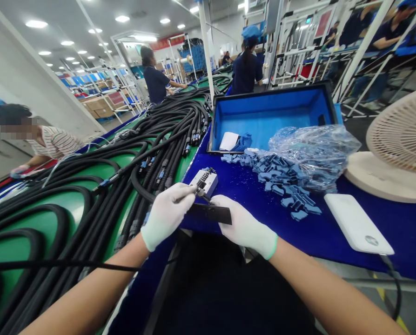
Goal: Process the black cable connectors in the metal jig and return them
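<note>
My left hand (168, 211), in a white glove, is closed in a pinch at the near edge of a small white block fixture (207, 180) with dark slots. What sits between its fingertips is small, dark and partly hidden. My right hand (246, 225), gloved too, is closed around a flat black strip (215, 214). The strip reaches left towards my left hand, and its far end is hidden there. Right of the fixture lies a loose heap of small blue plastic clips (281, 179) on the blue table (243, 204).
Thick black cables (120, 204) with connectors cover the green surface at left. Behind the clips stand a blue crate (271, 114) and a clear plastic bag (312, 149). A white power bank (358, 223) and a fan (403, 135) are at right. Several co-workers are around.
</note>
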`<state>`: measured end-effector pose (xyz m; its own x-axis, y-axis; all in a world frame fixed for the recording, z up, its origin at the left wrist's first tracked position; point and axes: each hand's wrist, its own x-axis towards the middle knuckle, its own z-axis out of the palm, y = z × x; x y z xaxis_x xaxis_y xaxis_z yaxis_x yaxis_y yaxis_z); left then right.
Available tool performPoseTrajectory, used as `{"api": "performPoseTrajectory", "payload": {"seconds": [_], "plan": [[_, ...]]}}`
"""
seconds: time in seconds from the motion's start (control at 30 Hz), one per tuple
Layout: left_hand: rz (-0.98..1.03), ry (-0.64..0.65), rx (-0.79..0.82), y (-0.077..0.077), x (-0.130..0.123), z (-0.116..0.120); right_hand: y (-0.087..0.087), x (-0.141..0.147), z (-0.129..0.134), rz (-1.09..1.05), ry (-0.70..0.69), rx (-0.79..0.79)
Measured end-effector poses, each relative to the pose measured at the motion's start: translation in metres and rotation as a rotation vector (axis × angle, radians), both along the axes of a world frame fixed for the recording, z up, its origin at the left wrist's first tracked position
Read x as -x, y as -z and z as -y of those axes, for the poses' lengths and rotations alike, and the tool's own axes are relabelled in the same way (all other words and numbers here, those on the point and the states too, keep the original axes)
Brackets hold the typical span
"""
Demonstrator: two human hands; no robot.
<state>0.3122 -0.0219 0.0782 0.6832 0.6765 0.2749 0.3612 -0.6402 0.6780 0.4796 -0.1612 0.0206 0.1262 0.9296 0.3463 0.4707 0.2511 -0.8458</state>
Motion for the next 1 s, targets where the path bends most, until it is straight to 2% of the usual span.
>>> {"api": "performPoseTrajectory", "payload": {"seconds": [0.07, 0.13, 0.2, 0.27, 0.37, 0.5, 0.6, 0.73, 0.8, 0.87, 0.9, 1.0], "plan": [[0.002, 0.073, 0.191, -0.003, -0.008, -0.017, 0.004, 0.001, -0.001, 0.021, 0.049, 0.033], [0.02, 0.205, 0.366, -0.004, -0.019, -0.034, 0.004, 0.0, -0.003, 0.013, 0.103, 0.069], [0.015, 0.299, 0.46, -0.004, -0.027, -0.045, 0.002, -0.002, -0.004, -0.023, 0.149, 0.108], [-0.028, 0.286, 0.425, -0.006, -0.03, -0.048, 0.0, -0.004, -0.004, -0.049, 0.138, 0.162], [-0.114, 0.195, 0.264, -0.011, -0.029, -0.04, 0.005, -0.008, -0.009, -0.012, 0.1, 0.247], [-0.131, 0.11, 0.153, -0.013, -0.03, -0.028, 0.021, -0.004, -0.021, 0.045, 0.22, 0.215], [-0.139, 0.106, 0.085, -0.012, -0.035, -0.027, 0.024, -0.005, -0.024, 0.081, 0.245, 0.254], [-0.152, 0.09, 0.117, -0.01, -0.041, -0.028, 0.017, -0.022, -0.01, 0.27, 0.17, 0.304], [-0.108, 0.053, 0.167, -0.01, -0.043, -0.026, 0.013, -0.034, -0.001, 0.365, 0.233, 0.306], [-0.052, 0.055, 0.219, -0.011, -0.043, -0.022, 0.009, -0.042, 0.004, 0.358, 0.299, 0.232], [-0.036, 0.08, 0.233, -0.012, -0.042, -0.02, 0.006, -0.044, 0.006, 0.307, 0.28, 0.161], [-0.026, 0.209, 0.184, -0.019, -0.035, -0.011, -0.007, -0.04, 0.006, 0.067, 0.071, -0.072]]}}
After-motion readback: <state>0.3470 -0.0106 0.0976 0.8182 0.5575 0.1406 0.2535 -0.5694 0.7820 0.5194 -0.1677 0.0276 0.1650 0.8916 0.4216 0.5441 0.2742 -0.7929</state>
